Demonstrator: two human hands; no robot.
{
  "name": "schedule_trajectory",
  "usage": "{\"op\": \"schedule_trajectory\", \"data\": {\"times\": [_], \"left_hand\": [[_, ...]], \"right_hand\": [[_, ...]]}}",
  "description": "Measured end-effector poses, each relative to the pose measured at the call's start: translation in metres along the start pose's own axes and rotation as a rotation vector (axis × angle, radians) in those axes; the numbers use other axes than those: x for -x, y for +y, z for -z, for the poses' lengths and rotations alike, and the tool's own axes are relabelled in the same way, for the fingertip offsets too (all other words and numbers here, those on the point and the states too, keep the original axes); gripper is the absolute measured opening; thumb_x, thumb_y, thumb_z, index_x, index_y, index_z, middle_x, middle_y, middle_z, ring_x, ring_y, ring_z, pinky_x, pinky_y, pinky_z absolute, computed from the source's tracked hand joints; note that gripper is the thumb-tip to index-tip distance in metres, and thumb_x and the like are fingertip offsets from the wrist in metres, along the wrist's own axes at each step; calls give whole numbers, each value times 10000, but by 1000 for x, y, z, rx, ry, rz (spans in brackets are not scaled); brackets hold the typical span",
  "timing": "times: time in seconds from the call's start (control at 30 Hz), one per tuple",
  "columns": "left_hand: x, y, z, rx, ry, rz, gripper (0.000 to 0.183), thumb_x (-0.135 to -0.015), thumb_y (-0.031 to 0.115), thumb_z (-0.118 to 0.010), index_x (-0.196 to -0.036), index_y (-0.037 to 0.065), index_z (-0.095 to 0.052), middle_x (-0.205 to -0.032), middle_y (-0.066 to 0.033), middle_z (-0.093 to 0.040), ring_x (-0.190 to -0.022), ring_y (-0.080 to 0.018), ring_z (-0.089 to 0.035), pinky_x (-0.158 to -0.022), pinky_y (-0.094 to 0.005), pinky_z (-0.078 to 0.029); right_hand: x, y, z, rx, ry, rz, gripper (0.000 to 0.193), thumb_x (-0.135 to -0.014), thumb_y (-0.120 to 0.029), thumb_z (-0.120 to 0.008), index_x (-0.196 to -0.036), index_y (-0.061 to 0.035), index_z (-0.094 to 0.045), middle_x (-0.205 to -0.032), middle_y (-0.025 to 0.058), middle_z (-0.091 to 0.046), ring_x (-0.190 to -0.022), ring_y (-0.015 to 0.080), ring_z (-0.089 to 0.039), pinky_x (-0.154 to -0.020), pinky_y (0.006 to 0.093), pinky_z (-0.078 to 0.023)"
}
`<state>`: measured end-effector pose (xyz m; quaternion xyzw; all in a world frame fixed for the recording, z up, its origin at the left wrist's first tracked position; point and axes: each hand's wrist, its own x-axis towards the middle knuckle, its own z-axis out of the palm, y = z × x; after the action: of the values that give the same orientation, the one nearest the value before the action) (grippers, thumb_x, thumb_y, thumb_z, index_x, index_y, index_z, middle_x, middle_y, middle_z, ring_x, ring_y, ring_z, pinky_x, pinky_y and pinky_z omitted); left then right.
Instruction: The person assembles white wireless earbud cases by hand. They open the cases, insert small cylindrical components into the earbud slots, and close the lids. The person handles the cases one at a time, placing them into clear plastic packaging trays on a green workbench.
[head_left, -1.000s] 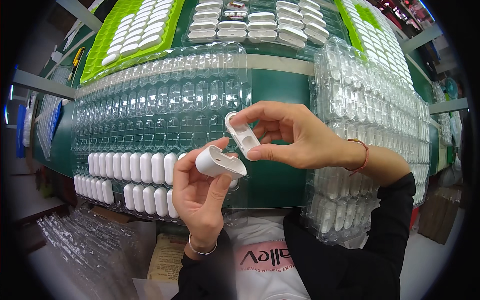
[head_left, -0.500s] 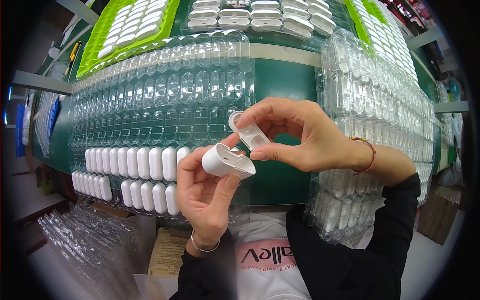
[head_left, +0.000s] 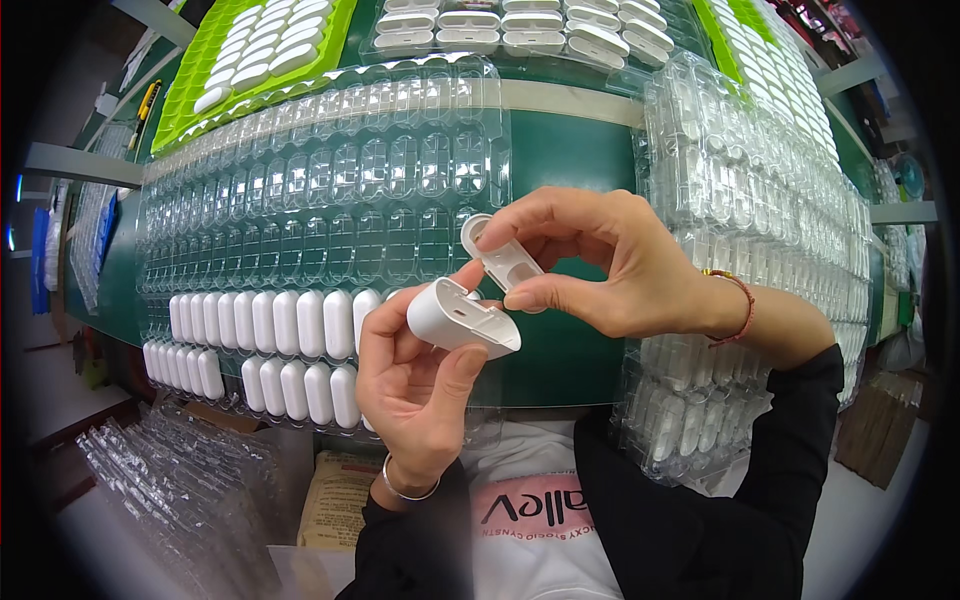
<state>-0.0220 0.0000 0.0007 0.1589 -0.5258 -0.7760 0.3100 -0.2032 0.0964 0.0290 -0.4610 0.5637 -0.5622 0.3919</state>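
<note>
My left hand has its thumb and fingers wrapped round a hollow white earbud case shell, tilted with its opening toward the upper right. Between the thumb and fingers of my right hand is a white earbud case insert, a slim oblong piece with recesses in it. It slants just above and to the right of the shell's opening. Fingers partly cover both pieces, and whether they touch I cannot tell.
Before me lies a clear blister tray; white closed cases fill its nearer rows. More clear trays are stacked at the right. Behind stand a green tray of white pieces and a tray of white shells. Bundled trays lie lower left.
Both hands have shifted slightly to the right with their pieces. The shell has turned a little, and its opening shows more. Both grips are the same.
</note>
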Motion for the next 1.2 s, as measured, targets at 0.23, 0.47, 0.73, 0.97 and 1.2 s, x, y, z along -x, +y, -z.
{"op": "schedule_trajectory", "data": {"times": [0.23, 0.47, 0.73, 0.97, 1.2], "left_hand": [[-1, 1, 4, -36, 44, 9, 474, -887, -10, -634, -1283, -44, -375, -1283, -291, -545, -1107, -241, -613, -920, -339, -531], [-1, 0, 3, 67, 79, 22, 465, -885, 6, -642, -1281, -57, -405, -1184, -242, -597, -1084, -274, -630, -921, -373, -538], [-2, 3, 4, 177, 59, 193, 477, -869, -14, -652, -1284, -70, -426, -1152, -208, -608, -1077, -263, -633, -936, -367, -520], [-2, -5, 9, 33, 53, 193, 464, -895, 55, -629, -1289, -81, -425, -1148, -178, -609, -1055, -216, -628, -918, -348, -519], [-3, -7, 7, 36, 53, 190, 461, -891, 42, -634, -1291, -70, -434, -1159, -156, -608, -1059, -191, -624, -912, -327, -519]], "right_hand": [[-1, 2, -3, -19, -12, 45, 328, -856, -21, -640, -1180, -16, -587, -1002, 87, -683, -872, 134, -636, -788, 296, -535], [-1, 8, -1, 92, 39, 56, 306, -858, -50, -626, -1162, -20, -604, -929, 95, -682, -751, 149, -636, -681, 284, -528], [0, 7, -4, 305, 55, 149, 289, -820, -26, -654, -1107, -49, -628, -882, 91, -678, -592, 161, -616, -542, 272, -486], [1, 3, -4, 473, 48, 265, 311, -807, 11, -676, -1108, -51, -630, -969, 80, -677, -643, 180, -626, -549, 271, -499], [4, 7, -6, 607, 45, 351, 314, -792, 5, -684, -1090, -69, -624, -939, 93, -657, -717, 241, -651, -563, 310, -519]]}}
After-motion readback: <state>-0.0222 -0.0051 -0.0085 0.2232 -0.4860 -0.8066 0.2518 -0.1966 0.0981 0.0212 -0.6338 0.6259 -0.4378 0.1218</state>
